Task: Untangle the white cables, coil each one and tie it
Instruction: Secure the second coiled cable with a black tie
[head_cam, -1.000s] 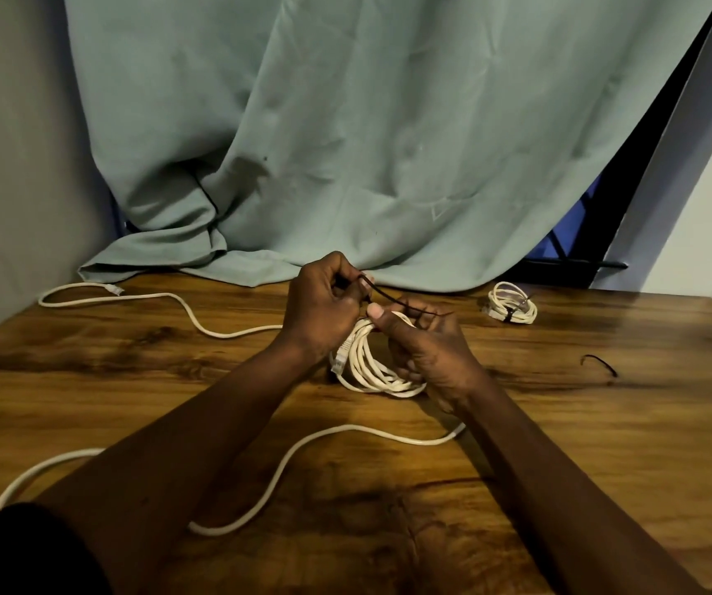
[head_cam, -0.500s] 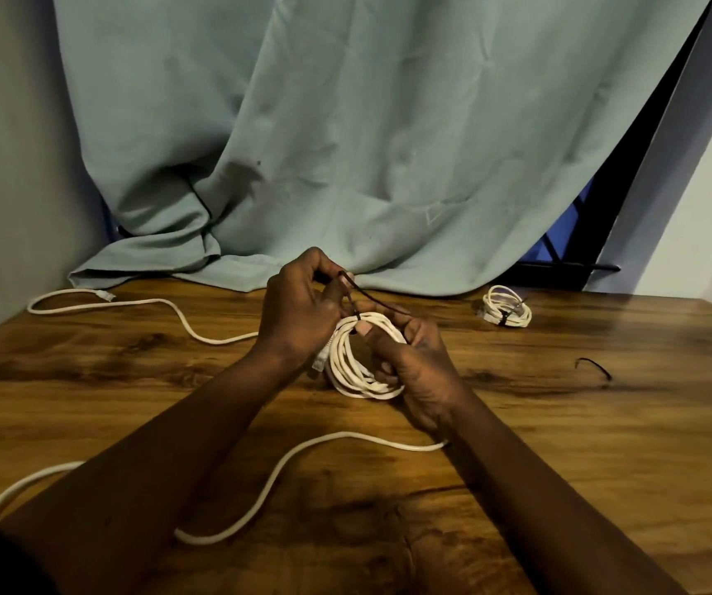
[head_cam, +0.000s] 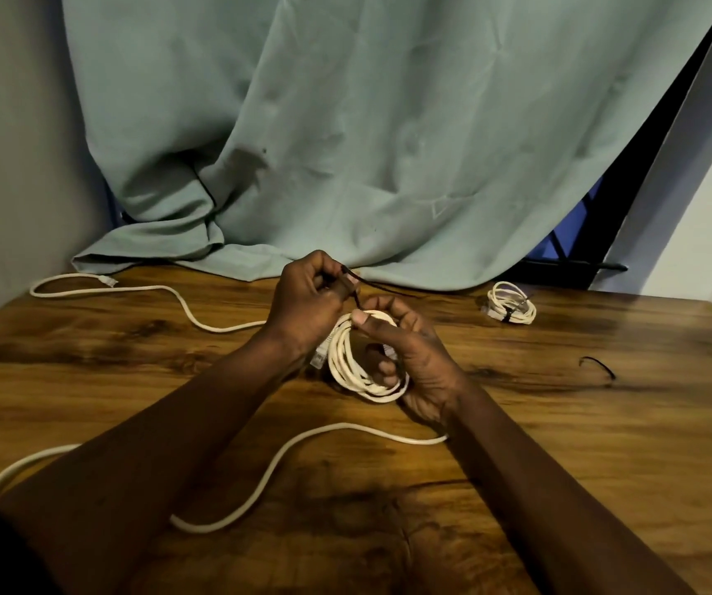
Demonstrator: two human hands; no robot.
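My right hand (head_cam: 414, 358) grips a coil of white cable (head_cam: 350, 371) held upright just above the wooden table (head_cam: 582, 444), thumb on the top of the coil. My left hand (head_cam: 307, 302) pinches a thin black tie (head_cam: 356, 296) that runs down to the top of the coil and trails to the right. A loose white cable (head_cam: 268, 470) snakes over the table from the far left, passes under my arms and ends near my right wrist. A second coil, tied with a black tie (head_cam: 511, 309), lies at the back right.
A spare black tie (head_cam: 599, 366) lies on the table to the right. A pale green curtain (head_cam: 367, 143) hangs behind and its hem rests on the table's far edge. A grey wall stands at the left.
Both hands with the coil have shifted slightly left and toward me. My left hand has drawn the black tie up and leftward, away from the coil.
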